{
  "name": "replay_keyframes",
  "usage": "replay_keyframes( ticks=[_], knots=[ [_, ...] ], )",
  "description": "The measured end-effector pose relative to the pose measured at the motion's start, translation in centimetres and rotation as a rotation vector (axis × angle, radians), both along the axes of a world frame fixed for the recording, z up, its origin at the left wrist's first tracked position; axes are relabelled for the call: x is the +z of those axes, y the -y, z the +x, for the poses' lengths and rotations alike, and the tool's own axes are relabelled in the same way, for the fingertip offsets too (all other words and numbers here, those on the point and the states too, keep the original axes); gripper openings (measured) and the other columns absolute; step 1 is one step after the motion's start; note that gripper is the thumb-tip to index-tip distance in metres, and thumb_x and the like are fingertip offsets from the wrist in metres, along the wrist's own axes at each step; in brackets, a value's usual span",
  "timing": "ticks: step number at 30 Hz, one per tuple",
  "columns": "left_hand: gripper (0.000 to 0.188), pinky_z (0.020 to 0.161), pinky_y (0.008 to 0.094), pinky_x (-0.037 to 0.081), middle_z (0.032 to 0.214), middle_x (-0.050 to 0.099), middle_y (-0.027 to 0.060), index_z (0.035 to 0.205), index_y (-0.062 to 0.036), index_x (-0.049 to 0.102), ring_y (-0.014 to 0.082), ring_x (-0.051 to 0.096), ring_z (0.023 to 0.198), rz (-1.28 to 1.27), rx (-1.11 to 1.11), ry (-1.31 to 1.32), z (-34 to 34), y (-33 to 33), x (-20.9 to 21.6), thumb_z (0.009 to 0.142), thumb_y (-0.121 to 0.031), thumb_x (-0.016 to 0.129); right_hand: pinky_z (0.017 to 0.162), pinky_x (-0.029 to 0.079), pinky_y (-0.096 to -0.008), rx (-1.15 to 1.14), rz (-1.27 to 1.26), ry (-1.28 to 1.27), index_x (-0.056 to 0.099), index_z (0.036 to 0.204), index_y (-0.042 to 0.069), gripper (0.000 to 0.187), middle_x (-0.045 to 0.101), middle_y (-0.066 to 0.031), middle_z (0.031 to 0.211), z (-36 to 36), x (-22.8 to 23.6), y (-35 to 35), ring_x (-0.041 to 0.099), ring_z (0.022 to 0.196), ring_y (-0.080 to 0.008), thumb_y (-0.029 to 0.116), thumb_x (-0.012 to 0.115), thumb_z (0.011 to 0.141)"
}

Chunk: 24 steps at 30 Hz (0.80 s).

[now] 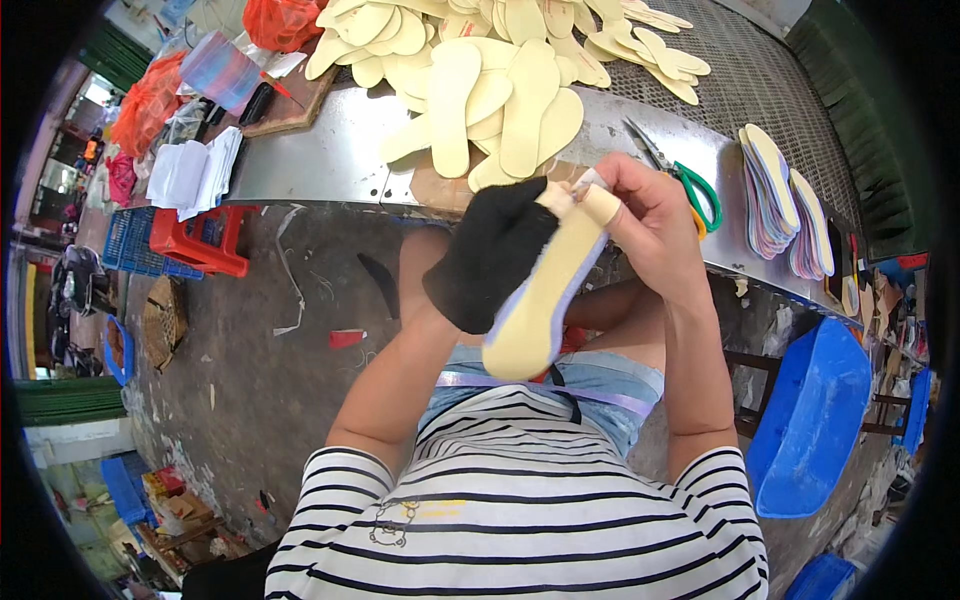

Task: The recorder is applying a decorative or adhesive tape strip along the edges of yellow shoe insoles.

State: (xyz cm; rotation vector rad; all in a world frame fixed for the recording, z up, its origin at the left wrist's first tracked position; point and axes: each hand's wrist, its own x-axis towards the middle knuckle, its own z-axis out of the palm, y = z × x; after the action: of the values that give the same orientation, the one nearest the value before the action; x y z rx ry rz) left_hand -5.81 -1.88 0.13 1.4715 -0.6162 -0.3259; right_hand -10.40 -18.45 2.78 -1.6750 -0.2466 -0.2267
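Note:
A pale yellow insole [540, 300] with a lilac edge is held over my lap, its far end between my two hands. My left hand [495, 255], in a black glove with bare fingertips, is closed on the insole's left side. Tape wraps a fingertip of my right hand [655, 230], which pinches the same far end; a small whitish bit shows between the fingers, too small to name. Just beyond, a heap of yellow insoles [450, 95] lies on the metal-topped table [310, 150]. Green-handled scissors [690, 185] rest right of my right hand.
Two stacks of lilac-edged insoles [770, 190] stand at the table's right end. White papers [190, 170] and a clear plastic container [220, 72] are at the left. A red stool [200, 238] stands below them. On the right is a blue tub [810, 420]. Dark mesh [740, 70] lies behind.

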Motion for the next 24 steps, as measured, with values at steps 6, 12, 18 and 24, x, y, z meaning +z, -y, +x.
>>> replay_keyframes(
  ticks=[6,12,18,24],
  knots=[
    [0.032,0.066,0.0236,0.047,0.071,0.061,0.0069,0.097,-0.0021,0.061,0.0135,0.059,0.067,-0.106,-0.777,-0.78,-1.0,-0.1,-0.1,0.092,-0.032,0.049,0.057,0.038,-0.0171,0.001,0.14,0.038,0.054,0.091,0.003,0.01,0.056,0.002,0.078,0.3,-1.2,1.0,0.048,0.065,-0.0027,0.013,0.053,0.09],
    [0.027,0.064,0.0225,0.047,0.08,0.062,0.0021,0.107,-0.0016,0.06,0.0085,0.057,0.07,0.063,-0.18,-0.49,-0.6,-0.9,-1.3,0.086,-0.018,0.06,0.052,0.035,-0.0169,-0.102,0.301,-0.173,0.059,0.094,0.003,0.017,0.056,0.0036,0.075,1.1,-2.5,2.1,0.045,0.062,-0.0002,0.019,0.055,0.091],
    [0.03,0.059,0.0269,0.043,0.071,0.059,0.0047,0.094,0.0018,0.059,0.0087,0.051,0.066,0.039,-0.107,-0.209,0.2,-1.0,-0.8,0.089,-0.027,0.054,0.047,0.031,-0.0168,-0.235,-0.237,0.087,0.059,0.081,0.002,0.018,0.052,0.007,0.065,1.4,-2.4,1.3,0.041,0.055,0.0002,0.017,0.057,0.089],
    [0.028,0.059,0.0256,0.043,0.072,0.06,0.0028,0.095,0.0051,0.06,0.006,0.05,0.068,0.078,-0.056,-0.054,2.1,0.3,-0.1,0.091,-0.021,0.051,0.044,0.028,-0.0165,-0.145,0.163,-0.149,0.06,0.078,0.004,0.018,0.052,0.0055,0.061,0.7,-1.7,0.4,0.039,0.051,0.0008,0.018,0.059,0.089]
  ],
)
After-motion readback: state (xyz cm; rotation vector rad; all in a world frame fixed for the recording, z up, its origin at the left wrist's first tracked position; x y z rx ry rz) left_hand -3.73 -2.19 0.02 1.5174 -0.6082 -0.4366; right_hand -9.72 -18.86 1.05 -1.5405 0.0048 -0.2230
